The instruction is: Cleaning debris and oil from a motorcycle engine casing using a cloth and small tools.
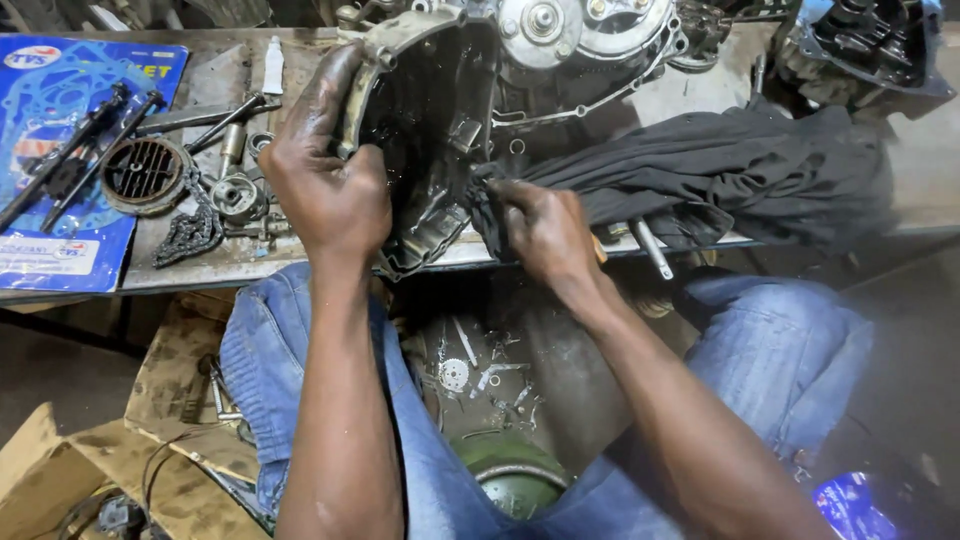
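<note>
While the cover is held on edge, the scene reads as follows.

Left hand: the left hand (pixel 325 185) is clenched over the rim of the engine cover (pixel 425 140), fingers hooked over its upper edge, holding it tilted so the hollow inside faces the person.

Right hand: the right hand (pixel 545 230) pinches a bunched end of the black rag (pixel 720 165) and presses it against the lower inside of the cover.

Cover: dark and oily inside, it rests on the front edge of the bench (pixel 210 265), just in front of the engine block (pixel 570 45).

Rag: most of it trails off to the right across the bench.

Step in hand: by my reading, wiping oil and grime out of the cover's inside.

Next move calls for: likely a steady grip from the left hand while the rag is worked into the ribs and corners, and a turn of the cover to reach the far wall.

Nearby: a chain (pixel 190 230), a round slotted part (pixel 145 172) and loose rods lie left of the cover; a blue gasket packet (pixel 60 90) sits at the far left.

Below: small parts lie on the floor between the knees.
</note>
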